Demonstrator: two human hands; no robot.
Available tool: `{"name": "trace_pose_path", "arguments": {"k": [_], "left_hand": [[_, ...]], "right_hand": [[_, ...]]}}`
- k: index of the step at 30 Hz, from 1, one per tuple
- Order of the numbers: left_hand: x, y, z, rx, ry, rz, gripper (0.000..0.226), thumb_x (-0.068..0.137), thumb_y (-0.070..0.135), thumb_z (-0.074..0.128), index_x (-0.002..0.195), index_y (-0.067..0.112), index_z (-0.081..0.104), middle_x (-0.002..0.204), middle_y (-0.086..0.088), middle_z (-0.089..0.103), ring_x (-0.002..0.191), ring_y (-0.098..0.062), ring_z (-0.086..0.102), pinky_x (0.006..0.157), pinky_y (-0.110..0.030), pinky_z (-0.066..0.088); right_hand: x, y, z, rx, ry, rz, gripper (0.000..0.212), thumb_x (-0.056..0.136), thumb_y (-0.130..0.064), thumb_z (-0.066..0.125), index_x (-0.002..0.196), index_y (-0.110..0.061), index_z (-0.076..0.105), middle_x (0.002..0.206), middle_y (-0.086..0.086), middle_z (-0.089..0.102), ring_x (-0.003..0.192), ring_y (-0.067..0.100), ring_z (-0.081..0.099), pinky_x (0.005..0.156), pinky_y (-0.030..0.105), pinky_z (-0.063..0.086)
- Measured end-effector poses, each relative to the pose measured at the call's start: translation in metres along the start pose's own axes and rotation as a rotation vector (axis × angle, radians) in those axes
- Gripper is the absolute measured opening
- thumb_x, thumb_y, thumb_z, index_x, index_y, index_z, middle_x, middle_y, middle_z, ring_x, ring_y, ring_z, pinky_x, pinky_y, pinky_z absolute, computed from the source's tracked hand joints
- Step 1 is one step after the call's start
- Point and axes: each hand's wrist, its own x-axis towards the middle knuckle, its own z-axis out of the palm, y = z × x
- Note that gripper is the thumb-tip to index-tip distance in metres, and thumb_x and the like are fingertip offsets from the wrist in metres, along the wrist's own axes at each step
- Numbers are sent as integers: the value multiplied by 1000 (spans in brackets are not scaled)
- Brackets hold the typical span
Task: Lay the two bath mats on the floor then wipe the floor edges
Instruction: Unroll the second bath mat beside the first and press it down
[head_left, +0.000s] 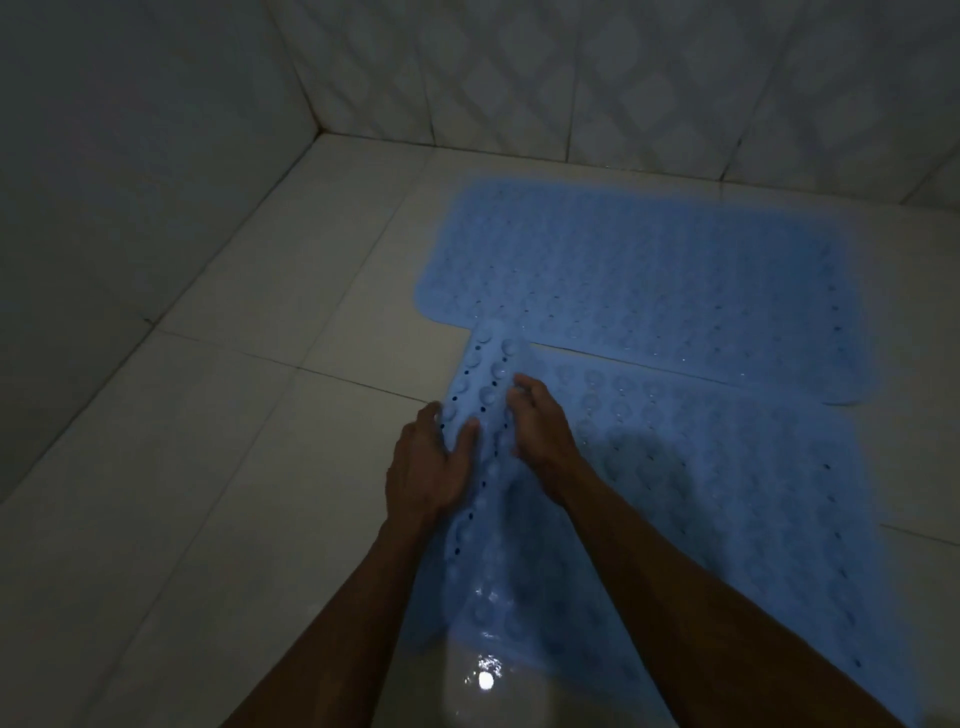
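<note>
Mats in blue cover the tiled floor (249, 415): the far mat (649, 270) lies flat beside the wall (623, 78), and the near mat (727, 493) touches its front edge (left border folded over, studs up). Left hand (428, 462) and right hand (540, 423) both grip that fold.

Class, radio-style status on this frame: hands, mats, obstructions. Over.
Left hand, right hand both gripping near mat's folded-over left edge. Far mat flat by wall. Nothing obstructing.

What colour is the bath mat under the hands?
Light blue, dotted with small holes and suction cups; near bath mat, head view.
</note>
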Motion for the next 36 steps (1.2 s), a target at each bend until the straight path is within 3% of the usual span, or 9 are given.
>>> {"name": "trace_pose_path", "arguments": {"k": [5,10,12,15,19,23,26,29,36], "left_hand": [[5,-19,-10,188,-80,52,74,90,65,52,152,30,32,143,-7,49,128,-30,50,102,-51,46],[14,-22,-13,268,166,22,44,103,24,42,146,24,39,146,-12,42,128,-34,43,103,-50,38],[20,-20,-18,246,183,3,42,106,37,34,143,20,44,144,-12,49,126,-34,47,104,-52,37],[36,-22,-28,392,53,-118,74,97,70,25,150,18,33,150,-12,45,136,-35,41,110,-61,28],[61,-38,-38,689,135,-99,69,106,45,32,160,17,1,168,-13,12,154,-36,11,117,-68,-2],[68,-51,-34,993,178,286,61,101,33,46,156,11,32,166,-18,19,154,-41,11,117,-69,-4],[68,-48,-19,845,-64,265,69,100,63,25,160,30,18,169,-8,2,155,-37,-6,114,-68,-17],[70,-49,-1,693,-257,74,82,89,84,16,156,46,-10,166,3,-24,150,-36,-28,109,-73,-18],[66,-51,10,703,-221,67,83,87,86,10,153,46,-21,162,3,-34,146,-35,-36,111,-74,-17]], "right_hand": [[5,2,9,-158,-16,-44,41,106,-23,41,146,-15,45,151,8,47,138,25,45,113,34,33],[10,25,6,-466,-103,-114,46,105,-20,43,150,-10,40,156,11,40,144,24,38,116,27,24],[12,31,5,-520,-112,-118,48,104,-21,44,151,-10,39,157,12,39,144,26,36,117,28,22],[19,34,7,-572,-111,-121,51,103,-25,46,151,-13,38,156,12,40,145,30,34,119,36,23],[28,32,10,-605,-108,-99,53,103,-29,45,153,-17,34,158,11,36,146,30,30,120,38,20],[28,32,10,-661,-51,-132,56,100,-35,42,152,-18,35,156,11,37,144,31,31,117,44,26],[23,32,4,-811,21,-140,59,99,-40,43,154,-25,28,163,5,23,148,30,20,115,52,28],[26,42,-11,-950,3,-82,65,99,-53,39,156,-41,11,168,-4,-6,153,29,-6,117,62,12],[29,61,-31,-999,-45,6,69,92,-75,27,151,-56,-3,165,-12,-18,151,26,-25,112,72,-3]]}}
